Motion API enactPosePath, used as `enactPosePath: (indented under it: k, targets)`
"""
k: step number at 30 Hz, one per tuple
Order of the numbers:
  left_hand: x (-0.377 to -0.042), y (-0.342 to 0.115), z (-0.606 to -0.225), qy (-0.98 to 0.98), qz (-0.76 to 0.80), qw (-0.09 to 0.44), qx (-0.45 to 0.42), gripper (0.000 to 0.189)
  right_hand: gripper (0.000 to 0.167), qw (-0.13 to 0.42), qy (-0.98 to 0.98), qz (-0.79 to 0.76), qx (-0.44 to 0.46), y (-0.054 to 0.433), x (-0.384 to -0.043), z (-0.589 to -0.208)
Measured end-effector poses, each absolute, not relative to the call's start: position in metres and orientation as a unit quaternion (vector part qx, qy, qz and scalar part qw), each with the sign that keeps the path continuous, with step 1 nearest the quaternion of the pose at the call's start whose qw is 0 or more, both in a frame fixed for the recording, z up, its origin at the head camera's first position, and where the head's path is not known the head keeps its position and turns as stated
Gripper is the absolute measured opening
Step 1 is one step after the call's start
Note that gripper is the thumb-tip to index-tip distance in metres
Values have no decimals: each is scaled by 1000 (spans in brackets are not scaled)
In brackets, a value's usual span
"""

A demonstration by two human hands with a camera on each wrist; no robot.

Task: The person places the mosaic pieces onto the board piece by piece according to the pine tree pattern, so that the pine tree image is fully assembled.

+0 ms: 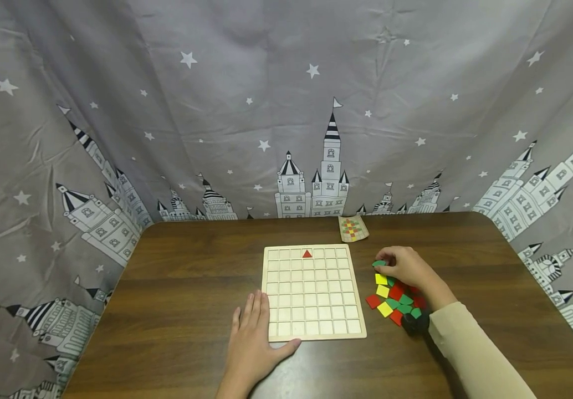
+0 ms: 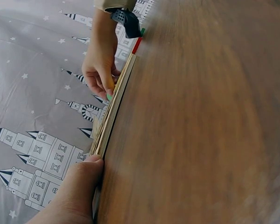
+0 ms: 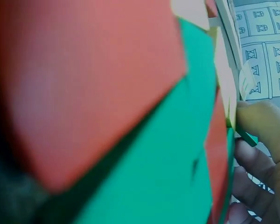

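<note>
A wooden grid board (image 1: 316, 337) lies on the table, with one red triangle (image 1: 307, 254) in a top-row cell. My left hand (image 1: 254, 346) rests at the board's lower left corner, fingers straight along the left edge and thumb on the bottom edge. To the right of the board, my right hand (image 1: 408, 270) pinches a green piece (image 1: 379, 264) between thumb and fingers. The right wrist view also shows this green piece (image 3: 248, 137) at the fingertips. Below that hand lies a loose pile of red (image 1: 373, 301), yellow (image 1: 385, 309) and green tiles (image 1: 405, 300).
A small card (image 1: 353, 229) with a coloured tile pattern lies at the back edge of the table, behind the board. The brown wooden table (image 1: 182, 288) meets a grey curtain (image 1: 216, 138) printed with castles and stars. A dark wrist camera (image 1: 415, 323) hangs over part of the pile.
</note>
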State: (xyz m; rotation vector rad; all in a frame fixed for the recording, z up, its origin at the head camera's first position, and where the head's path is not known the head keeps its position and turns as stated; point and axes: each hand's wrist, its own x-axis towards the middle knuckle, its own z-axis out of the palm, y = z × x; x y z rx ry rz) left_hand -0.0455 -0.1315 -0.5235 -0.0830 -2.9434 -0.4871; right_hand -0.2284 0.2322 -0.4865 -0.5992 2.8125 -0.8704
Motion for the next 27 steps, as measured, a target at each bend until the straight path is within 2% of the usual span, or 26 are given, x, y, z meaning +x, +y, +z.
enactPosePath:
  k: [11,19,27]
  targets:
    - [-45,-131,-524,-982,-161,95,-32,122,28,131,911,-341,-191,238,-232,-482]
    - [-45,-131,-524,-984,-159,81,-31,122,18,138,901,-372,-178,243,-233,-484]
    - [-45,-131,-524,-983,-160,83,-32,122,20,146,893,-389,-171,242,-235,-483]
